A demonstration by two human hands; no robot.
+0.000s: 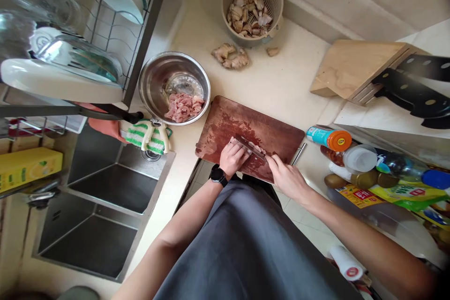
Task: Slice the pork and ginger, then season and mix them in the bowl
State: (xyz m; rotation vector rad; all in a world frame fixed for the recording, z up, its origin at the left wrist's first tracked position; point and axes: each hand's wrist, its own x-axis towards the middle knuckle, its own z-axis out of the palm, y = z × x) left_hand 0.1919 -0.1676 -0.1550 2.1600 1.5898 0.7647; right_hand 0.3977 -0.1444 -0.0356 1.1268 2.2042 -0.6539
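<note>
A wet brown cutting board (225,124) lies at the counter's front edge. My right hand (284,176) is closed round the handle of a knife (250,146), whose dark blade points left across the board. Beside the blade, my left hand (232,155) has its fingers curled down on a piece of raw meat, mostly hidden beneath them. Small pale bits of meat (259,149) show along the far side of the blade. Left of the board stands a steel bowl (149,82) with cut raw meat (183,107) in it.
Behind the board are ginger (232,56) and a basket (227,4) of garlic cloves. A knife block (355,68) stands at the right, above several bottles and jars (360,158). To the left are a dish rack (140,47), a striped sponge cloth (140,136) and a double sink (108,187).
</note>
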